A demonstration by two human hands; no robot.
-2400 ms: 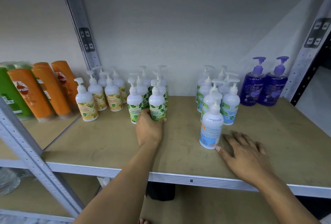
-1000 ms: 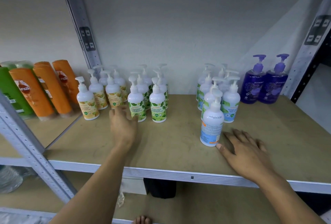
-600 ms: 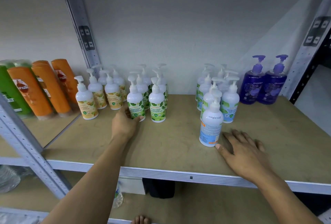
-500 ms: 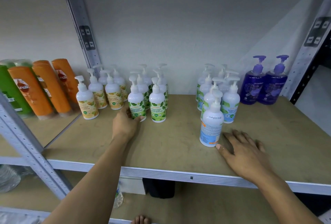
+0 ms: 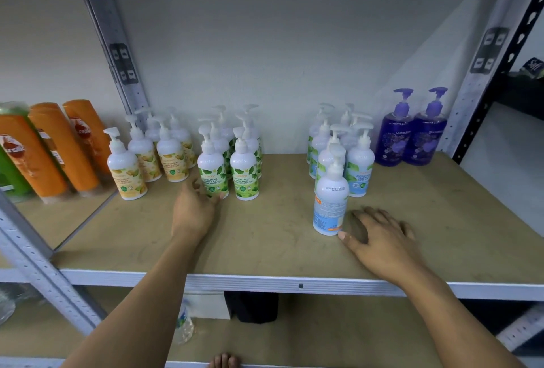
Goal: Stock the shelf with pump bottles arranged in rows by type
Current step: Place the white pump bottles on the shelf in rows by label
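The left hand [image 5: 192,211] has slid left, fingers curling round the base of the front green-label pump bottle [image 5: 212,173]; the right hand [image 5: 379,232] lies flat, fingers spread. The upright blue-label pump bottle [image 5: 331,205], toward the front edge of the shelf [image 5: 265,247], touches the right thumb.

Green-label bottle [image 5: 212,173]: ANTIBACTERIAL HAND WASH; purple bottle [image 5: 394,140]: guardian; orange bottle [image 5: 29,161]: unsilk

The shelf board [image 5: 441,220] is matt, scuffed tan fibreboard; its frame [image 5: 265,282] is grey painted metal. The white pump bottles [image 5: 331,199] are smooth, slightly glossy plastic, the purple pump bottles [image 5: 412,140] translucent and shiny, and the orange shampoo bottles [image 5: 59,155] glossy plastic.
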